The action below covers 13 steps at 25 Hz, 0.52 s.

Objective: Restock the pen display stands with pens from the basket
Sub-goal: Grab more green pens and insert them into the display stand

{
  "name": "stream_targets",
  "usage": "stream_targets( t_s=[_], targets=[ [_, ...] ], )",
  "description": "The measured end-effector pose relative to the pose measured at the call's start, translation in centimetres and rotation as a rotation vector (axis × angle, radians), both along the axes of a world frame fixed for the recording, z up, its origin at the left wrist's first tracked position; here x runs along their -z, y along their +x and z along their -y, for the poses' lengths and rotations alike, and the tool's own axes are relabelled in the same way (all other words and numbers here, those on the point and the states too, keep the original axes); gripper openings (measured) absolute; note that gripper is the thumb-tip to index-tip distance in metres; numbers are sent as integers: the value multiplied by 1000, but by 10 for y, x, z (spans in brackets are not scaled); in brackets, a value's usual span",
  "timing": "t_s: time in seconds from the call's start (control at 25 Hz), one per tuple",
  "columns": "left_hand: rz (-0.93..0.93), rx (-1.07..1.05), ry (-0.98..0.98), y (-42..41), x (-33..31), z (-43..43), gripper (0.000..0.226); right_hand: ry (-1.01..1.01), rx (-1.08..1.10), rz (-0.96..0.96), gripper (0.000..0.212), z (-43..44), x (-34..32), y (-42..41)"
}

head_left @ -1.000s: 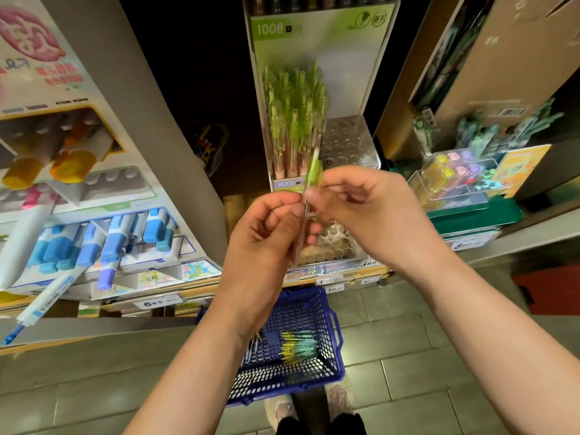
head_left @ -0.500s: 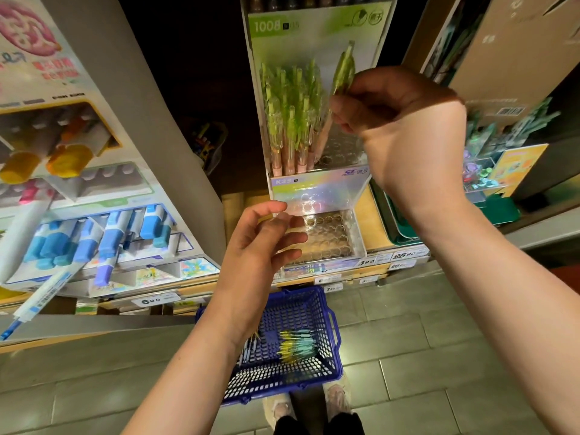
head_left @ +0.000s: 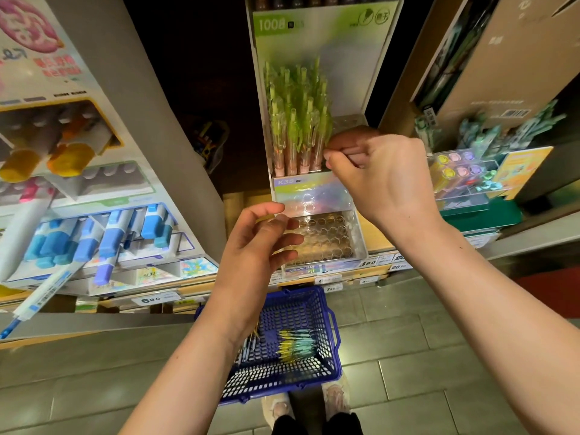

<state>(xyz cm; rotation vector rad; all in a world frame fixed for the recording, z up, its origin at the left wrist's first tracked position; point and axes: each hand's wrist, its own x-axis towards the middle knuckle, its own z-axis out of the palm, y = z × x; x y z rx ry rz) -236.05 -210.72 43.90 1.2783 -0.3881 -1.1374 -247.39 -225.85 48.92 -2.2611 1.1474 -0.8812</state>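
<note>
A shop aisle with grey floor tiles (head_left: 408, 356) and crowded stationery shelves fills the view, seen from above. Right of centre, the right hand (head_left: 386, 180) has its fingers curled, and its fingertips (head_left: 337, 152) are pressed together on the lower barrel of a green pen (head_left: 324, 130). That pen stands upright at the right edge of a tight cluster of green pens (head_left: 290, 120). The cluster sits in the upper tier of a clear display stand (head_left: 314, 42) with a pale green header card, at upper centre. Just below the cluster, the stand's lower tray (head_left: 326, 240) shows rows of round holes. The left hand (head_left: 257, 246) hovers in front of that tray's left side at the centre of the frame, fingers loosely bent and apart, with nothing clearly held. Price labels (head_left: 367, 263) line the shelf edge beneath the tray. Below both forearms, at lower centre, a blue basket (head_left: 301, 304) rests on the tiles, holding a bundle of yellow and teal pens (head_left: 295, 343) near its middle. The person's shoes (head_left: 335, 400) show just below it at the bottom edge. At the left of the frame is a marker display (head_left: 110, 233) with blue caps. At the right are a clear box of pastel items (head_left: 464, 171) and, above it, a large cardboard box (head_left: 502, 58).
</note>
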Motion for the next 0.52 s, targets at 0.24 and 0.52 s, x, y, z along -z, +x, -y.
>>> stream_targets(
  t_s=[0.24, 0.52],
  targets=[
    [3, -12, -1, -1, -5, 0, 14, 272, 110, 58, 16, 0, 3, -8],
    [12, -111, -18, -11, -26, -22, 13, 792, -178, 544, 26, -69, -8, -30]
  ],
)
